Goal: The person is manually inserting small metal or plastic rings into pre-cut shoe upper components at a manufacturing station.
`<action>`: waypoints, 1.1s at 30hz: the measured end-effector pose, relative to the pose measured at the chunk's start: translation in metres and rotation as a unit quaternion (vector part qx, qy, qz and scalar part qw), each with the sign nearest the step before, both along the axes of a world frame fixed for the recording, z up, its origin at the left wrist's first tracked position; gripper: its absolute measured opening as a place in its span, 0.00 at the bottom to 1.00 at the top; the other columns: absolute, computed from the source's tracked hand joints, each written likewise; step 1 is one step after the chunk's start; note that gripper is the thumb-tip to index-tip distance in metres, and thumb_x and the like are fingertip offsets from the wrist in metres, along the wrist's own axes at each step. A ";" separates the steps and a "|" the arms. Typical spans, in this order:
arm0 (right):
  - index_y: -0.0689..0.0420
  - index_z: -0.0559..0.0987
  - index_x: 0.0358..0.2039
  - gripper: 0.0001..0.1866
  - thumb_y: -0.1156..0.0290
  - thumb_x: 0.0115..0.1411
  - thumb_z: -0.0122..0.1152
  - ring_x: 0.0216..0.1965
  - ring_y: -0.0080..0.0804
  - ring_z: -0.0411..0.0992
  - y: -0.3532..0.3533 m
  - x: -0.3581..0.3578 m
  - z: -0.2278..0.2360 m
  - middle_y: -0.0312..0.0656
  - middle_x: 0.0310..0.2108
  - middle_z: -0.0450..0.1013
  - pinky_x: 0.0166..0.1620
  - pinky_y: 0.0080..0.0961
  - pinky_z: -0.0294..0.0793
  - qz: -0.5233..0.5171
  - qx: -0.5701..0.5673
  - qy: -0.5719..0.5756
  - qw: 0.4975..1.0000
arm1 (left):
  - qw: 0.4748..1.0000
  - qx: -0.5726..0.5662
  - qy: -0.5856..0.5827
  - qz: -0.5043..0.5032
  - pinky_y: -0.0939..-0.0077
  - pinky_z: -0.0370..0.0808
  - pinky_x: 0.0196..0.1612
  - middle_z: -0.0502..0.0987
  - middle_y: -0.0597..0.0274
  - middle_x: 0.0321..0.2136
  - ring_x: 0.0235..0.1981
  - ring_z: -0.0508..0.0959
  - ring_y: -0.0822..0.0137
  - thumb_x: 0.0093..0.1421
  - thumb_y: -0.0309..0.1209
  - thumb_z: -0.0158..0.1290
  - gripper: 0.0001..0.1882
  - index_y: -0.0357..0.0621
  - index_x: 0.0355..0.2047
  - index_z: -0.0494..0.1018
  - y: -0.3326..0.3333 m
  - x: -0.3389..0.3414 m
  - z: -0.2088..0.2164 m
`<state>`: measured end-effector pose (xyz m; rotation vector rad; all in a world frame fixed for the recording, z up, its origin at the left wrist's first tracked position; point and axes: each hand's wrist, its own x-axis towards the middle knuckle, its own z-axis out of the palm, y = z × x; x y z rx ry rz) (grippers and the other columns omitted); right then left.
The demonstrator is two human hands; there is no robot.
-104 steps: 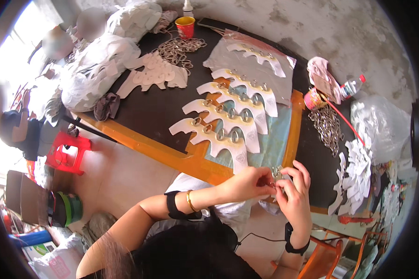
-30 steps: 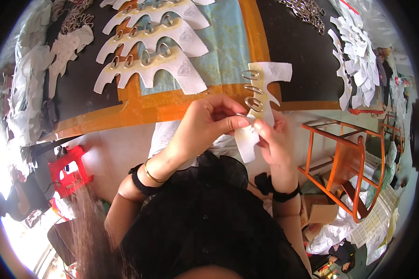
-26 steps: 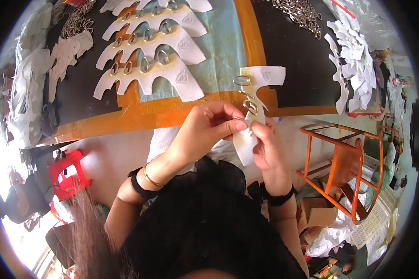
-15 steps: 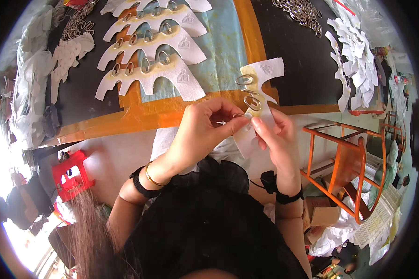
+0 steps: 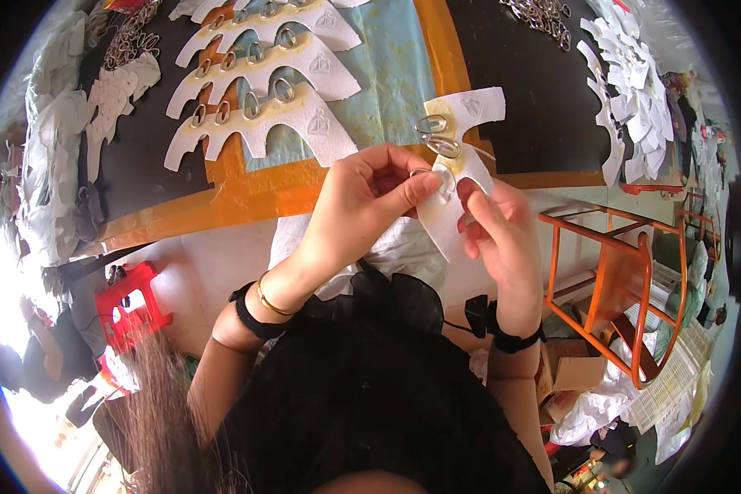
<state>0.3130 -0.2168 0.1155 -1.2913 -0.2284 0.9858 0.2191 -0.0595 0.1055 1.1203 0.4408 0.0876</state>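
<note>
A white cut-out strip [image 5: 479, 104] with curved notches and a yellowish glued edge is held up just off the table's front edge. My left hand [image 5: 366, 198] pinches it between thumb and fingers, at a tab beside a ring partly hidden by those fingers. Two oval metal rings [image 5: 445, 147] hang on the strip's upper tabs. Close by the strip's right side is my right hand [image 5: 506, 235], slightly blurred, its thumb and fingers parted with nothing seen between them. Similar white pieces [image 5: 309, 123] with rings lie in overlapping rows on the table, beyond my left hand.
The black table [image 5: 140, 185] has orange tape [image 5: 247, 198] along its edge and a bluish sheet [image 5: 387, 74]. Metal rings [image 5: 543, 18] lie in a heap at the back right, near stacked white pieces [image 5: 638, 107]. A wooden chair [image 5: 609, 272] and a red stool [image 5: 132, 305] stand below.
My right thumb and fingers have come off the strip and moved slightly right. The strip has shifted a little away from me, still pinched by my left hand.
</note>
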 end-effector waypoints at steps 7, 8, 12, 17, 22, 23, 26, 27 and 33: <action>0.63 0.77 0.35 0.10 0.74 0.52 0.62 0.20 0.13 0.64 0.000 -0.010 -0.005 0.32 0.24 0.71 0.17 0.11 0.57 -0.060 -0.067 -0.040 0.995 | 0.998 0.068 -0.010 -0.006 0.84 0.73 0.34 0.76 0.66 0.28 0.30 0.74 0.79 0.57 0.30 0.56 0.10 0.37 0.35 0.70 -0.006 -0.002 -0.003; 0.63 0.77 0.35 0.10 0.74 0.52 0.62 0.20 0.13 0.64 0.002 -0.011 -0.006 0.32 0.24 0.71 0.17 0.11 0.57 -0.061 -0.068 -0.040 0.995 | 0.998 0.068 -0.010 -0.006 0.84 0.73 0.34 0.76 0.66 0.28 0.30 0.74 0.79 0.57 0.30 0.56 0.10 0.37 0.35 0.70 -0.007 -0.002 -0.003; 0.61 0.76 0.33 0.08 0.72 0.53 0.58 0.18 0.12 0.62 -0.003 -0.008 -0.021 0.31 0.22 0.69 0.18 0.09 0.56 -0.074 0.019 0.060 0.995 | 0.989 -0.148 0.009 -0.021 0.86 0.73 0.34 0.76 0.66 0.28 0.30 0.74 0.80 0.59 0.30 0.54 0.10 0.35 0.35 0.72 -0.009 0.002 -0.001; 0.60 0.75 0.34 0.09 0.67 0.57 0.57 0.22 0.12 0.64 -0.006 -0.002 -0.011 0.30 0.23 0.68 0.23 0.12 0.61 -0.007 0.030 0.093 0.995 | 0.993 -0.115 -0.016 -0.006 0.86 0.73 0.34 0.76 0.66 0.29 0.33 0.74 0.79 0.60 0.32 0.53 0.11 0.37 0.36 0.71 -0.004 0.001 -0.002; 0.62 0.75 0.37 0.11 0.69 0.57 0.58 0.31 0.14 0.66 0.005 -0.013 -0.003 0.32 0.29 0.71 0.34 0.13 0.64 -0.034 -0.023 -0.028 0.999 | 0.998 -0.045 -0.024 0.023 0.85 0.73 0.34 0.76 0.65 0.28 0.29 0.74 0.79 0.57 0.29 0.56 0.09 0.36 0.34 0.71 -0.009 0.002 0.000; 0.63 0.75 0.38 0.11 0.70 0.56 0.59 0.34 0.14 0.67 0.005 -0.014 -0.003 0.32 0.31 0.71 0.37 0.14 0.64 -0.028 -0.022 -0.037 0.999 | 0.998 -0.024 -0.037 0.033 0.85 0.73 0.34 0.76 0.65 0.28 0.28 0.75 0.79 0.57 0.29 0.56 0.09 0.36 0.34 0.71 -0.011 0.001 -0.002; 0.63 0.75 0.37 0.11 0.72 0.55 0.59 0.33 0.14 0.67 0.002 -0.015 -0.011 0.32 0.31 0.71 0.37 0.14 0.65 -0.046 -0.013 -0.047 0.998 | 0.998 -0.014 -0.046 0.031 0.84 0.74 0.34 0.76 0.65 0.28 0.29 0.75 0.78 0.57 0.29 0.56 0.09 0.36 0.34 0.71 -0.011 0.001 -0.003; 0.63 0.75 0.36 0.10 0.72 0.55 0.59 0.33 0.15 0.67 0.002 -0.016 -0.014 0.32 0.31 0.71 0.37 0.14 0.65 -0.056 -0.007 -0.058 0.997 | 0.999 -0.026 -0.042 0.020 0.84 0.74 0.34 0.76 0.64 0.29 0.30 0.75 0.78 0.58 0.30 0.55 0.09 0.36 0.33 0.72 -0.011 0.001 -0.002; 0.64 0.75 0.34 0.08 0.73 0.55 0.58 0.31 0.16 0.69 0.003 -0.014 -0.027 0.34 0.29 0.72 0.37 0.14 0.66 -0.073 0.131 0.126 0.981 | 0.933 -0.355 0.033 -0.045 0.85 0.75 0.35 0.74 0.66 0.30 0.36 0.74 0.78 0.61 0.33 0.51 0.10 0.38 0.34 0.71 -0.001 0.007 0.000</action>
